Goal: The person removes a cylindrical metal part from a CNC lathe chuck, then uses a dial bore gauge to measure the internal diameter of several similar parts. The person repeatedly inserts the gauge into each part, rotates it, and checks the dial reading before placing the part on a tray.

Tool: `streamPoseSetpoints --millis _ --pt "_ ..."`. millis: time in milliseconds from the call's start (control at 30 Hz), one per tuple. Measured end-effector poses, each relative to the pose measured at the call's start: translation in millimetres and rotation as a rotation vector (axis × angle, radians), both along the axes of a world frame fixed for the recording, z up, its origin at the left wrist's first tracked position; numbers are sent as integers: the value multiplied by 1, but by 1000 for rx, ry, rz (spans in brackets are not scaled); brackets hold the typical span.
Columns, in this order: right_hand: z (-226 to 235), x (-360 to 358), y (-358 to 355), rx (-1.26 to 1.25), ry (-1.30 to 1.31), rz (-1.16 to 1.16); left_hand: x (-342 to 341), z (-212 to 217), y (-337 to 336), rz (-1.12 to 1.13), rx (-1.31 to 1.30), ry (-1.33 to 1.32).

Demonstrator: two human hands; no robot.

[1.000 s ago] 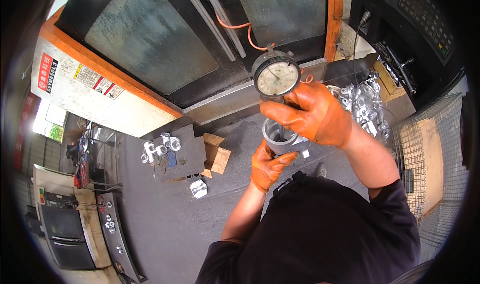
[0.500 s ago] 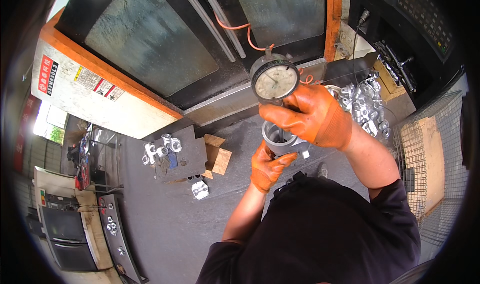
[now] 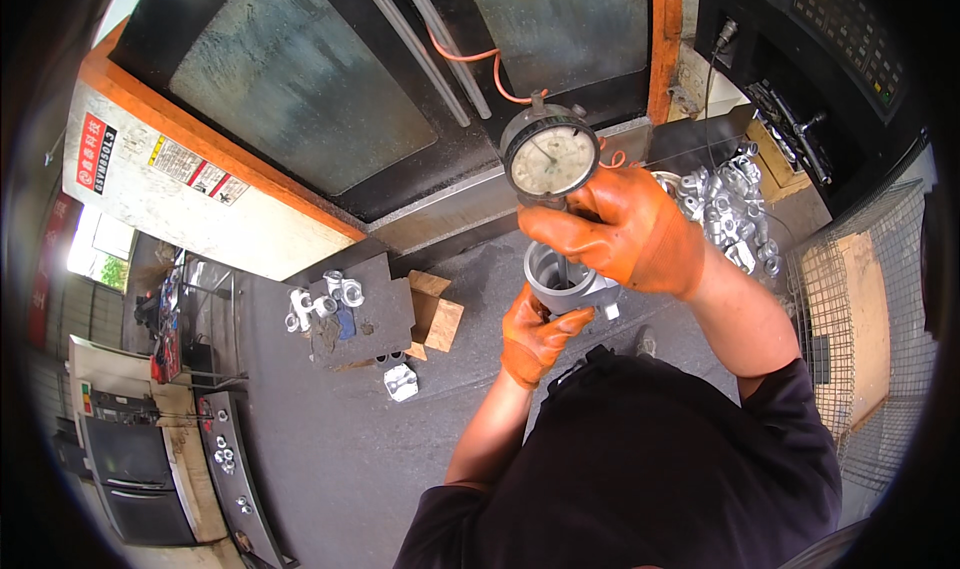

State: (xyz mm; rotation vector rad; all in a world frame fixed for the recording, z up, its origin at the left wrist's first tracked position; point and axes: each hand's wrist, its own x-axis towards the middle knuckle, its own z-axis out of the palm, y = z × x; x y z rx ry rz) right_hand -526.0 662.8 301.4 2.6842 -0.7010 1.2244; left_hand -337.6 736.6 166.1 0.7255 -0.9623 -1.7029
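Orange gloves cover both hands. My right hand [image 3: 625, 231] is closed round the stem of a dial bore gauge [image 3: 551, 159], just under its round white dial. The gauge's lower end reaches down into the open bore of a grey metal ring-shaped casting [image 3: 575, 297]. From below and the left, my left hand [image 3: 540, 337] grips that casting, thumb along its near side. The gauge's tip is hidden inside the bore, and the fingers under the casting are partly out of sight.
Ahead stands a large machine with dark doors [image 3: 300, 89] and orange trim. Silvery castings lie piled [image 3: 725, 209] at the right and on a small table [image 3: 375, 319] at the left, beside an open cardboard box [image 3: 435, 314]. A wire mesh [image 3: 830, 319] stands by my right arm.
The needle on the gauge's dial has shifted. Both hands, the gauge and the casting stay almost where they were.
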Motion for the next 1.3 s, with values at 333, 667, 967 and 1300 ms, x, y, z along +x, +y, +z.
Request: streamPoseSetpoints --millis 333,667,967,1300 --pt "6 0 2 -15 -11 1 -3 5 -1 24 1 -38" --pt "20 -3 36 858 -408 267 28 -6 -4 -151 131 186" --pt "60 20 75 839 72 -42 43 -33 -3 -250 -318 317" --pt "37 31 65 545 -20 288 34 -48 6 -104 -304 406"
